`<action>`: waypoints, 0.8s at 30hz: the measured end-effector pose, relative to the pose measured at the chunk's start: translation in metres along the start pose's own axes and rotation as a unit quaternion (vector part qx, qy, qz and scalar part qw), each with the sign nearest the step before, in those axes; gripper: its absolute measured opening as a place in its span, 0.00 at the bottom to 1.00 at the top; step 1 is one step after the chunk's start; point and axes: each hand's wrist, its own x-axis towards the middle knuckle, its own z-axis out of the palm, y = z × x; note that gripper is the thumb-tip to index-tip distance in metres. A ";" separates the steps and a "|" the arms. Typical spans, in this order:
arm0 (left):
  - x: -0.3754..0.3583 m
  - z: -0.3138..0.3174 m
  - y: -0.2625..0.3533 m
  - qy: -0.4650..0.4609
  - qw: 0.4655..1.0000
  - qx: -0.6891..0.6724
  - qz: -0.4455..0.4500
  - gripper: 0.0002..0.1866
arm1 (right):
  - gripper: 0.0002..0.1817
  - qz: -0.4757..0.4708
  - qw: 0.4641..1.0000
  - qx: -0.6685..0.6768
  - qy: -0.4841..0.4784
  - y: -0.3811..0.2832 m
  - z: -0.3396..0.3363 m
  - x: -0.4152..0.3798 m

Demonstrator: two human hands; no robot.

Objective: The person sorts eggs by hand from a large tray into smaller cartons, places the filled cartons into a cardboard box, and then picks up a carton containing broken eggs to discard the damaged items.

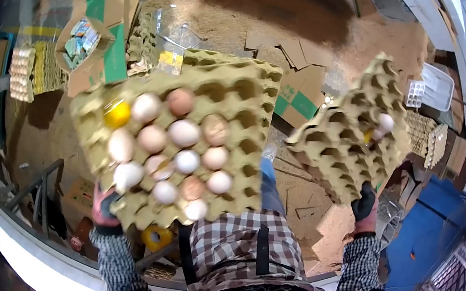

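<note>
In my left hand point(105, 208), which wears a pink and dark glove, is the corner of a pulp egg tray point(239, 146). Several brown and white eggs sit in this tray, some visibly cracked, and a bare yellow yolk point(117, 114) lies in one cup near its left edge. My right hand point(364, 206), gloved the same way, grips the lower edge of a second egg tray point(344, 134), which is steeply tilted. That tray carries a pale egg point(385, 122) with a smear of yolk beside it. The fingers beneath both trays are mostly hidden.
Behind the left tray shows another pulp tray point(229, 61). An open carton point(113, 53) with wrappers stands at the left, near stacked egg trays point(40, 71). At the right are more stacked trays point(422, 134), a clear plastic bin point(437, 88) and a blue panel point(425, 242).
</note>
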 end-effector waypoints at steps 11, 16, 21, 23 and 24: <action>-0.127 -0.145 -0.003 0.245 0.963 -0.109 -0.027 0.19 | 0.19 0.263 0.780 0.561 -0.089 -0.129 0.189 0.139; -0.058 -0.100 -0.011 0.160 0.978 -0.105 -0.078 0.13 | 0.30 0.269 0.908 0.315 -0.061 -0.099 0.285 0.152; 0.049 0.046 0.016 0.023 0.979 -0.184 -0.081 0.26 | 0.35 0.238 0.825 0.513 0.004 -0.147 0.200 0.139; 0.098 0.066 -0.017 -0.042 0.994 -0.062 -0.076 0.28 | 0.30 0.206 0.678 0.702 -0.076 -0.168 0.181 0.129; 0.112 0.091 -0.024 -0.091 0.990 -0.098 -0.055 0.28 | 0.29 0.177 0.826 0.528 -0.085 -0.161 0.190 0.125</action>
